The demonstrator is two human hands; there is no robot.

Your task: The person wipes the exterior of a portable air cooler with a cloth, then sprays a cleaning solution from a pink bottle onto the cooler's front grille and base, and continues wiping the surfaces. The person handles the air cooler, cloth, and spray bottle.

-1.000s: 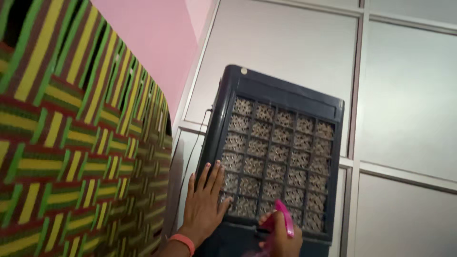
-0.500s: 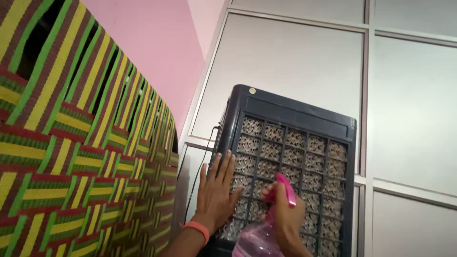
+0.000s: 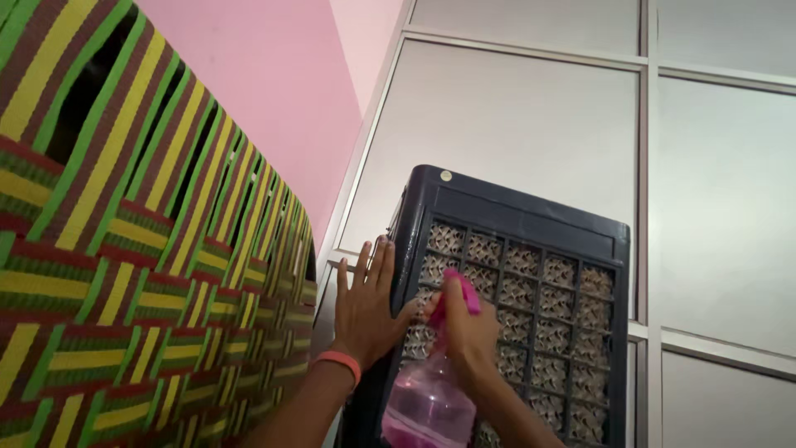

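Note:
A dark blue air cooler [image 3: 514,211] stands against the panelled wall, its back grille [image 3: 539,315] showing honeycomb pads. My left hand [image 3: 365,307], with an orange wristband, lies flat with fingers spread on the cooler's left edge. My right hand [image 3: 468,332] grips a pink spray bottle [image 3: 427,406], its pink nozzle head pointing at the upper left of the grille. The bottle's lower part is cut off by the frame edge.
A woven panel [image 3: 141,265] of green, yellow and maroon straps fills the left side, close to my left arm. A pink wall [image 3: 282,91] rises behind it. Grey framed wall panels [image 3: 721,207] stand behind and right of the cooler. A black cord [image 3: 390,228] hangs by its left side.
Both hands have risen up the cooler. My left hand slid from the grille onto the left edge. The spray bottle moved up and left toward the grille's top corner.

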